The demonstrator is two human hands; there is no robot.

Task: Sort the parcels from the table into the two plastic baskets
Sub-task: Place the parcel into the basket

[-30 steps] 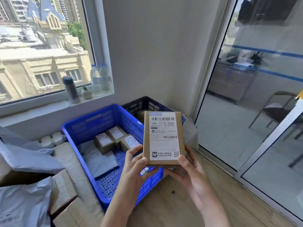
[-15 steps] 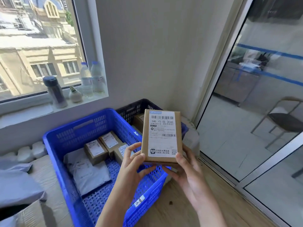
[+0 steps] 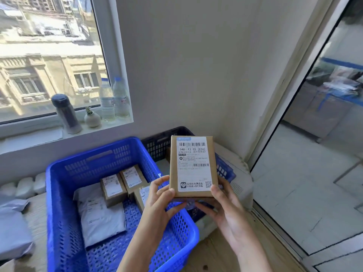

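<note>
A cardboard parcel is held upright, label facing the camera, above the blue basket, its lower corners pinched by the curled fingers of the left hand and right hand, both forearms raised from below.

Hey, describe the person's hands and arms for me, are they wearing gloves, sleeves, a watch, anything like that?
Nothing is worn. The left hand and right hand are bare, with no gloves, and no rings or watch that show. Both forearms are bare down to the bottom edge of the picture, so no sleeve shows. The fingernails look short and unpainted.
</note>
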